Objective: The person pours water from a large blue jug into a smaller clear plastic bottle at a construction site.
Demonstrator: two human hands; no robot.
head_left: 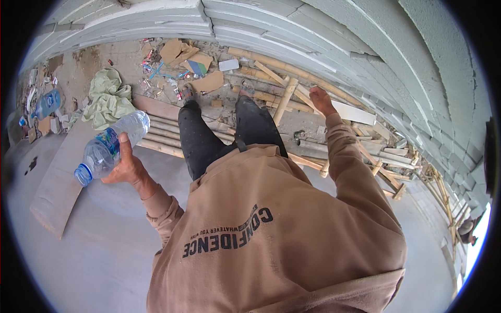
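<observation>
A large clear plastic bottle with a blue label lies tilted in my left hand. My fingers wrap round its side, and its blue-rimmed neck points down toward the lower left. Whether a cap sits on the neck I cannot tell. Off to the right, my right hand is held out in front of the stacked blocks with its fingers curled closed. Anything inside those fingers is hidden. Below that hand lie wooden poles and a pale flat board.
Pale grey blocks are stacked along the far side and the right. Litter and torn cardboard cover the ground around my feet. A crumpled green sheet, a blue bottle and a long board lie left. Another person shows far right.
</observation>
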